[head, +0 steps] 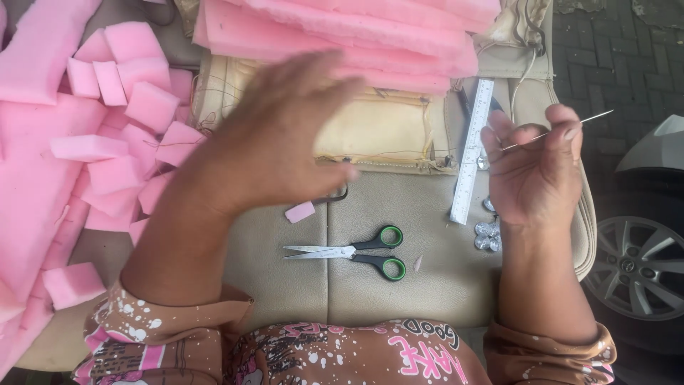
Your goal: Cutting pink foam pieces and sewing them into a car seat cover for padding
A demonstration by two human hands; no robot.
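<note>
Hand-sewing on a beige upholstered seat cover (399,285): the thread pull. The right hand (531,175) pinches a long needle (570,126) between thumb and forefinger, its tip pointing right and away, raised above the cover. The left hand (274,132) hovers with fingers spread and flat, holding nothing, above the far seam near the stacked pink foam sheets (342,36); no thread can be made out. Green-handled scissors (356,252) lie closed on the near part of the cover, a clear ruler (472,150) to their right, foam offcuts (121,128) at left. Judged next: another stitch calls for aiming the needle tip down at the seam.
</note>
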